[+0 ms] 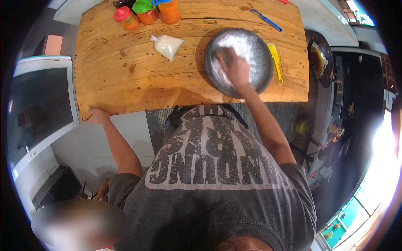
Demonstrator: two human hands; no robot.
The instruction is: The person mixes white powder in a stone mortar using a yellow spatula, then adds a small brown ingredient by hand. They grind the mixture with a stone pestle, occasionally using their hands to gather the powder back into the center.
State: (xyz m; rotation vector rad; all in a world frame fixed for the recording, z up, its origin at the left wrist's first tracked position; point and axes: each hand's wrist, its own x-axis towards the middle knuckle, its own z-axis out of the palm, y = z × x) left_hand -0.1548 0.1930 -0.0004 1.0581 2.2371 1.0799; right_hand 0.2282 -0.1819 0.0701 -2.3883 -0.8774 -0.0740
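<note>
My right hand reaches into a round dark metal bowl of white powder. Its fingers are closed around a small greyish object, blurred and mostly covered by the hand. White powder also coats the inner wall of the bowl. At the front left corner of the wooden table, my left hand has its fingers curled over the edge. Just right of the bowl lies a yellow plastic utensil with a long handle. Left of the bowl rests a tied clear bag of pale grains or powder.
Orange containers with red, green and blue lids stand at the back left. A blue-handled tool lies at the back right. Beyond the table's right side is a dark pan on a stove.
</note>
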